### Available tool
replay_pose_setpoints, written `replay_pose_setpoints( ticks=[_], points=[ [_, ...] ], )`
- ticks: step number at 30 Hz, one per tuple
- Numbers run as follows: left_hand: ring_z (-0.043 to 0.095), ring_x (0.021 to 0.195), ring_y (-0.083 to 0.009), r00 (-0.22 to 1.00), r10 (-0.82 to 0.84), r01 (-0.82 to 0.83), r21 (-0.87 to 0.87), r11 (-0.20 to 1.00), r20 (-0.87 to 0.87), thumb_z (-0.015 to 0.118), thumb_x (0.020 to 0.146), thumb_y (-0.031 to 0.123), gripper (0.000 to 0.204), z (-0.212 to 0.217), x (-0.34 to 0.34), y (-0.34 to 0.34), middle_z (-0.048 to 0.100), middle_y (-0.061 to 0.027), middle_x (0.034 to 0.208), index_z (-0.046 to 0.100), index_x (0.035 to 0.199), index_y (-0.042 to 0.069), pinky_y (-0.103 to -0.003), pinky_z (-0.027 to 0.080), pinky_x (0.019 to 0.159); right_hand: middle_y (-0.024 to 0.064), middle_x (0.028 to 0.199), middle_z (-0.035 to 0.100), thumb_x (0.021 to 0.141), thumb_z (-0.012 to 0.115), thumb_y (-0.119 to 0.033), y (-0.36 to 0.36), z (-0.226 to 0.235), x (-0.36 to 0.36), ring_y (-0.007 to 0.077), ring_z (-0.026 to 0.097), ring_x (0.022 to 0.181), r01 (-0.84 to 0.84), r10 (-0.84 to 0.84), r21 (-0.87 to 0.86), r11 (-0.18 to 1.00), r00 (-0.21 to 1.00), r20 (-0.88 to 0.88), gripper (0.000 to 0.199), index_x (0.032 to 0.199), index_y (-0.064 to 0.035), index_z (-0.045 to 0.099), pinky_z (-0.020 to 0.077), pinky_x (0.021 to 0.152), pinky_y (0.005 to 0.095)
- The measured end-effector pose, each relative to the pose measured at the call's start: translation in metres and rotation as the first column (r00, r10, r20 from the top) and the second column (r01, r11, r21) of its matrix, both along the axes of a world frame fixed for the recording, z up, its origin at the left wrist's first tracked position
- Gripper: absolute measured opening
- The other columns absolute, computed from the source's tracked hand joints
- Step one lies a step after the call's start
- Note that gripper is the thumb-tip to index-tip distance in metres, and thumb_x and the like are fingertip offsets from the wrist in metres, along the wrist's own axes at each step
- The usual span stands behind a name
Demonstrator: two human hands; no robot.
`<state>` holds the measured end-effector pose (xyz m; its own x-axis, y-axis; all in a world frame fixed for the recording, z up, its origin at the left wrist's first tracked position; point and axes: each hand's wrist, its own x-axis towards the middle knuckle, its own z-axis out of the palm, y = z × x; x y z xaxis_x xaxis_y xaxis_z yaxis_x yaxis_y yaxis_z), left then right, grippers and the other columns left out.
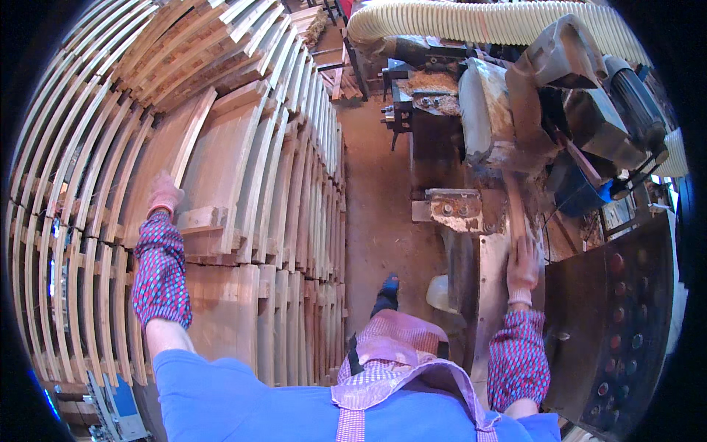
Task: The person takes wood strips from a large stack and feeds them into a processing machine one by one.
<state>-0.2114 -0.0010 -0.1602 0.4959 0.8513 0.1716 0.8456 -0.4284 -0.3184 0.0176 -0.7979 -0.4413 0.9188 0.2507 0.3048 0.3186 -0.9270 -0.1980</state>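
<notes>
While left hand (165, 193) touches stacked boards (243, 184), right hand (522, 267) presses a slat (515, 206).

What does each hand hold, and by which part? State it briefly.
The right hand presses the near end of a narrow wooden strip on the machine table. The left hand rests on stacked boards; grip unclear.

No packages, labels, signs or screens show anywhere in view; nothing of that kind can be made out among the stacked wood at nine o'clock or on the machine at two o'clock.
</notes>
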Motion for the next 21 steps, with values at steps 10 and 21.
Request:
replay_pose_setpoints(
  ticks=[10,21],
  points=[
    [0.066,0.09,-0.0202,0.392,0.546,0.851,-0.517,0.09,0.741,0.064,0.088,0.01,0.034,-0.027,-0.005,-0.359,0.066,-0.0085,0.105,0.06,0.12,-0.001,-0.035,0.056,0.077,0.0099,0.141,0.052,0.087,0.067,-0.006,0.137,0.145,-0.174,0.0205,0.052,0.124,0.041,0.806,0.971,0.235,0.55,-0.218,0.062,0.144,-0.0035,0.044,0.0418,0.105,0.0337],
    [0.064,0.075,-0.0198,0.499,0.715,0.831,-0.505,-0.234,0.49,0.057,0.097,0.045,0.048,-0.221,0.021,-0.623,0.065,-0.0123,0.097,0.055,0.113,0.0,-0.034,0.057,0.066,0.032,0.138,0.047,0.084,0.067,-0.012,-0.036,0.071,-0.334,0.0422,0.048,0.129,0.119,0.107,0.596,0.794,0.938,-0.33,0.058,0.136,0.0045,0.047,0.0426,0.105,0.0459]
  ],
)
